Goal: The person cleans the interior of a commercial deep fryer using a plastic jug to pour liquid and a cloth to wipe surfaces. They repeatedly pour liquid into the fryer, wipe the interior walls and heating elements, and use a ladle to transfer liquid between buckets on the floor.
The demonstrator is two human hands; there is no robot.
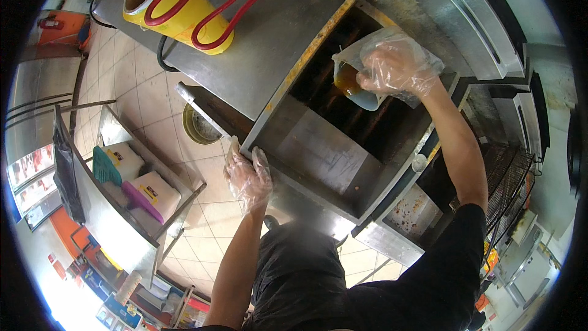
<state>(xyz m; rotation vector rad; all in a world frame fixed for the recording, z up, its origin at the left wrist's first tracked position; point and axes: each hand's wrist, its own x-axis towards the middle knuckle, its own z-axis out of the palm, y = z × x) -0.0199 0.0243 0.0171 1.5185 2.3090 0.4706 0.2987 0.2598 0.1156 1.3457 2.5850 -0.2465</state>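
My right hand (390, 69), in a clear plastic glove, grips a whitish plastic container (365, 101). It is tilted, with amber liquid (347, 80) inside that looks like oil. The container is above the dark far part of an open steel deep-fryer tank (317, 147); whether liquid is running out cannot be told. My left hand (248, 172), also gloved, holds the tank's near left corner, its fingers spread around the rim. Beside those fingers is the end of a narrow metal panel (204, 112).
A yellow bucket (183, 14) lies on the steel counter (229, 73) near red-coated handles (239, 9). A round metal tin (200, 124) stands on the tiled floor (138, 82). Left is a steel cart (105, 220) with lidded tubs; wire fryer baskets (514, 179) are at right.
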